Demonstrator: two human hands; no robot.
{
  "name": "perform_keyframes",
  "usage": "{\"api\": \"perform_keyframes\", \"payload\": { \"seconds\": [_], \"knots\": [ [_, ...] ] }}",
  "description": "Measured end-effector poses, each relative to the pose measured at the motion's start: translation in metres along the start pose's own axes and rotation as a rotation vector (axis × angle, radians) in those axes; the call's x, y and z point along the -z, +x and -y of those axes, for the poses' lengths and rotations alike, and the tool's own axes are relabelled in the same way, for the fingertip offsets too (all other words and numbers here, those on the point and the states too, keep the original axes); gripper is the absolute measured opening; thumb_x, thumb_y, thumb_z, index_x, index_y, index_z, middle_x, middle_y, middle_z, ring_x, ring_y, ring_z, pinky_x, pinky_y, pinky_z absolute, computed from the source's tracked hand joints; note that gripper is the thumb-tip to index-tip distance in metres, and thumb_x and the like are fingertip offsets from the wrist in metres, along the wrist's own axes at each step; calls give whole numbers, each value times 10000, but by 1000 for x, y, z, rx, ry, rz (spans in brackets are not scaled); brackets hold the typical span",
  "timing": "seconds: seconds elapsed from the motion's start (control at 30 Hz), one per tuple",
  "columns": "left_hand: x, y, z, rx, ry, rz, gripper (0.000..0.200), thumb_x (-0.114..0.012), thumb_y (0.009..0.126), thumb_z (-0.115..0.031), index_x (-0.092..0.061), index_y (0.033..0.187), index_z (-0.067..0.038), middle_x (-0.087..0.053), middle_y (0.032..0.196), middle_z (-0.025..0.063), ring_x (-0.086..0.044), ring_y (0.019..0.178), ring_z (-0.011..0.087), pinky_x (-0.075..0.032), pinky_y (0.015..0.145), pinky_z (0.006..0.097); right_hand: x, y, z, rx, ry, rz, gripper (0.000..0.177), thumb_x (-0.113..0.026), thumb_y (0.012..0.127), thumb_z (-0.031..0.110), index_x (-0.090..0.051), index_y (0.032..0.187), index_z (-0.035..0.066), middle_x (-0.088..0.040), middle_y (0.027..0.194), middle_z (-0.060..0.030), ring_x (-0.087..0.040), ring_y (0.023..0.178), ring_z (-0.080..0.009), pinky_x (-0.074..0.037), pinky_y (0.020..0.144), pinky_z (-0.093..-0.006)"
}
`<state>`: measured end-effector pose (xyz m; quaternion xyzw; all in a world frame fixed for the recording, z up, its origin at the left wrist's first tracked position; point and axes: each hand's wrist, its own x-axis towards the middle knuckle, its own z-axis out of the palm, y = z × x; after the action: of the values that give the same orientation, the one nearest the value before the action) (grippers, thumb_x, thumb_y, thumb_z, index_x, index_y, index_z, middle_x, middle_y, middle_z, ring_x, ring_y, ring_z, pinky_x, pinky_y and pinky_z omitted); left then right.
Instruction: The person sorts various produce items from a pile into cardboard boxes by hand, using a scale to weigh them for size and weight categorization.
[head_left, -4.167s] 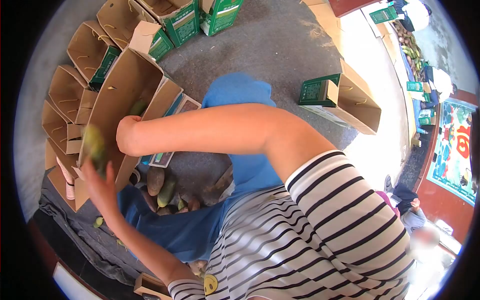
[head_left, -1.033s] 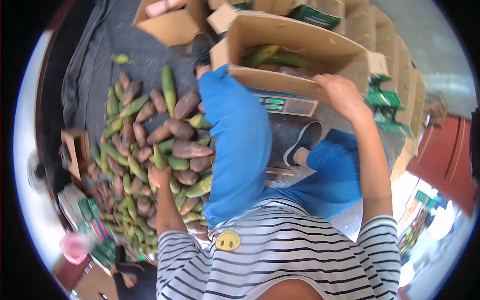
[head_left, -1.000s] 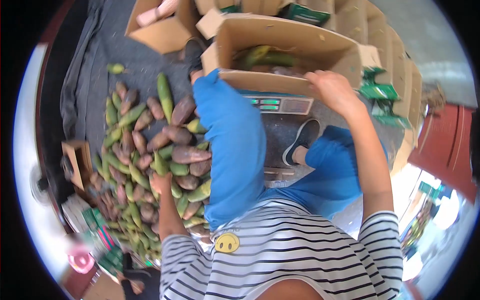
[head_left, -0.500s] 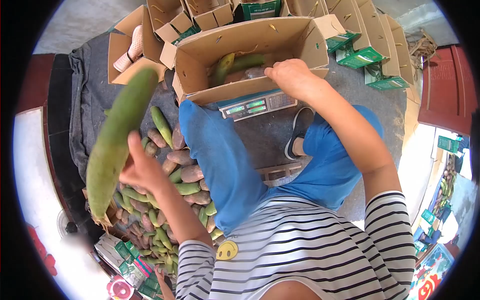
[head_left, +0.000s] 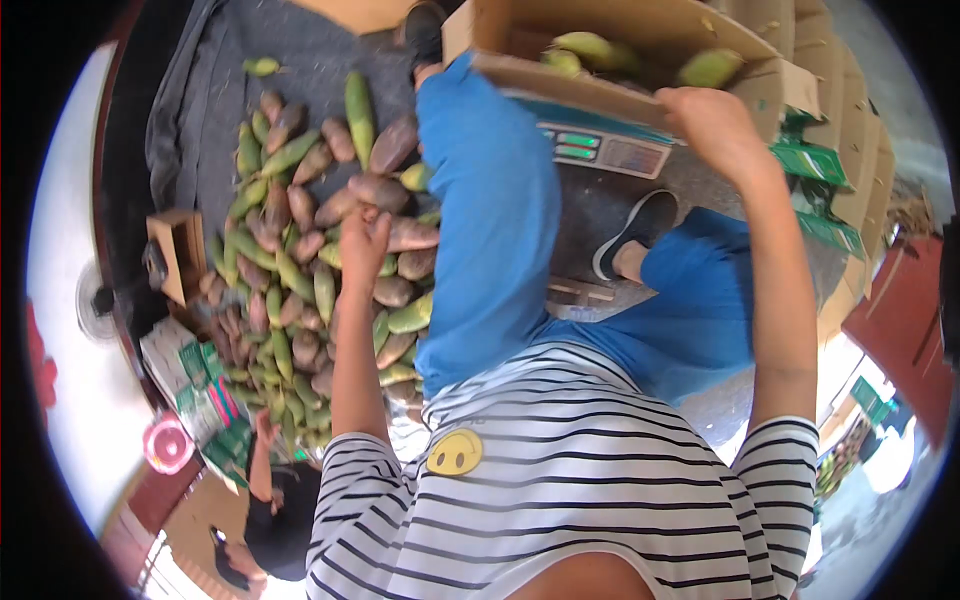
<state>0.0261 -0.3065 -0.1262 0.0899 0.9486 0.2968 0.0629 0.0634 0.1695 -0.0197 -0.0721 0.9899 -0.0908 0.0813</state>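
My left hand (head_left: 366, 238) is low over the pile of green and reddish-brown produce (head_left: 285, 255), its fingers curled together at the end of a reddish-brown piece (head_left: 412, 235). What they hold, if anything, is hidden. My right hand (head_left: 705, 125) grips the near rim of the open cardboard box (head_left: 600, 85). Inside the box lie green pieces on the left (head_left: 585, 45) and another green piece (head_left: 710, 68) at the right. Under the box sits a scale (head_left: 605, 150) with lit green displays.
More open boxes (head_left: 840, 130) stand at the right. A small box (head_left: 178, 255) is left of the pile. A person in dark clothes (head_left: 280, 515) is at the lower left, one arm by the pile. My knee (head_left: 485, 200) separates pile and scale.
The large green piece has left my left hand, which has moved down to the pile. A green piece now shows at the box's right. The view has shifted toward the pile.
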Motion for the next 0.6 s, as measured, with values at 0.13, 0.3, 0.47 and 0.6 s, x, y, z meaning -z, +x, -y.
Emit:
{"api": "perform_keyframes", "payload": {
  "seconds": [0.13, 0.3, 0.47, 0.6],
  "knots": [
    [-19, -91, 68, 165, 604, 610, 537, -773, 655, -316, -525, 1083, -107, -591, 1020, 151, -580, 975, 317, -487, 783, 432, 5, 2, 1, -15, -4, 74, 129, -560, 808, 101, -570, 910, 24, -616, 835, -196, -587, 854, -376, -454, 716, -472],
    [-64, -157, 94, 4, 754, 713, 698, -791, 605, -361, -467, 1162, -95, -555, 1053, 97, -541, 1024, 278, -460, 825, 403, 11, 8, 3, -64, -30, 116, 133, -556, 813, 95, -551, 921, 19, -608, 856, -207, -569, 875, -390, -443, 723, -478],
    [-100, -171, 118, -107, 674, 478, 773, -796, 566, -353, -449, 1195, -68, -537, 1043, 82, -497, 1078, 255, -425, 861, 372, 15, 10, 10, -88, -43, 132, 158, -554, 817, 100, -553, 957, 27, -610, 886, -201, -569, 889, -386, -445, 741, -468],
    [-95, -152, 104, 128, 472, 516, 758, -797, 588, -323, -447, 1195, -36, -563, 1030, 118, -539, 1005, 306, -445, 839, 403, 12, 10, 2, -71, -50, 159, 226, -544, 827, 101, -564, 1043, 35, -613, 943, -198, -568, 921, -380, -454, 772, -441]
  ]
}}
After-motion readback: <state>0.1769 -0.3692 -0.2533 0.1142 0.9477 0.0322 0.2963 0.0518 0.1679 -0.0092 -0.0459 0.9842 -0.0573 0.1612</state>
